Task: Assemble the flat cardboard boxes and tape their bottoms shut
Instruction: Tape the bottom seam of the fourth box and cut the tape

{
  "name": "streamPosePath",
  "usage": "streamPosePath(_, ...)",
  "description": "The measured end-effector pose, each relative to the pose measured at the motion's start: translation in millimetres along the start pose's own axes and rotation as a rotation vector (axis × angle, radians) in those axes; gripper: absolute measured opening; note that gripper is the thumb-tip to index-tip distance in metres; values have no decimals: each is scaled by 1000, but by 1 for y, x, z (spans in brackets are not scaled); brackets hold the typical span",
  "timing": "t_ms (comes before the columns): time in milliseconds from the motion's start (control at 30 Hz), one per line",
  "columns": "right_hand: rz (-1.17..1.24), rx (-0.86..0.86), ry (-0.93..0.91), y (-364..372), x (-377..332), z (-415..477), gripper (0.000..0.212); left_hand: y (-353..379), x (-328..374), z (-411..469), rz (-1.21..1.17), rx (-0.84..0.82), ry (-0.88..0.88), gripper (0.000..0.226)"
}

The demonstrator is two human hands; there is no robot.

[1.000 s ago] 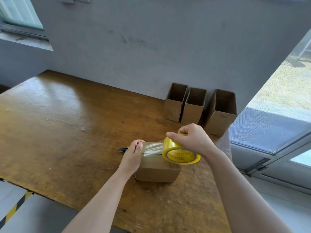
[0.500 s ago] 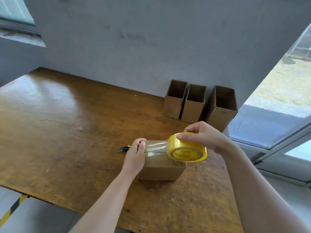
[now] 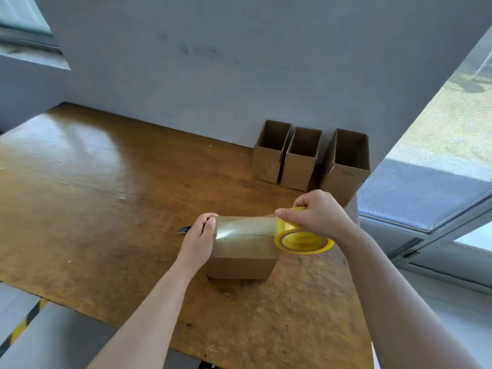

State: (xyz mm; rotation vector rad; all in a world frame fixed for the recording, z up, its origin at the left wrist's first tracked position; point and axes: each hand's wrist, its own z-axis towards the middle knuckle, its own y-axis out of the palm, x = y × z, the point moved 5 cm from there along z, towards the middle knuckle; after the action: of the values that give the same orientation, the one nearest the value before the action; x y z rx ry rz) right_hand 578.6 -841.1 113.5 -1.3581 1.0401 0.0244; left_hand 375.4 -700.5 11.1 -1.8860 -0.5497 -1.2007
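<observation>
Your right fingers (image 3: 306, 202) curl tight round the yellow tape roll (image 3: 303, 242) — your right hand (image 3: 319, 219) holds it just past the right end of the cardboard box (image 3: 242, 262), a little above its top. A strip of clear tape (image 3: 245, 229) runs from the roll across the top of the box to your left hand (image 3: 198, 238). Your left fingers (image 3: 210, 222) bend down over the left end of the box and press the tape end there. The box sits flat on the wooden table (image 3: 93, 195), on its right half, with the closed side up. Just behind your left hand a small dark tool (image 3: 184, 229) peeks out — you cannot tell what it is. Far back, by the grey wall (image 3: 213, 62), three open boxes stand in a row: the left one (image 3: 269, 161) and the middle one (image 3: 300, 166) close together, the right one (image 3: 346, 174) bigger and a bit apart.
</observation>
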Motion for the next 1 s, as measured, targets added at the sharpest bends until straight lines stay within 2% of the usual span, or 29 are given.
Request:
streamPosePath(333, -241, -24, 60, 8, 24, 1, 58, 0, 0, -3, 64, 34, 2, 39)
streamPosePath(633, -185, -86, 78, 26, 45, 9, 59, 1, -1, -3, 53, 38, -19, 38)
streamPosePath(900, -10, -143, 160, 51, 73, 15, 62, 1, 0, -5, 67, 62, -36, 41)
streamPosePath(967, -18, -160, 163, 52, 73, 15, 68, -2, 5, -9, 172, 146, -46, 45)
streamPosePath(1000, -31, -167, 159, 52, 72, 15, 69, -4, 10, -14, 318, 224, -27, 48)
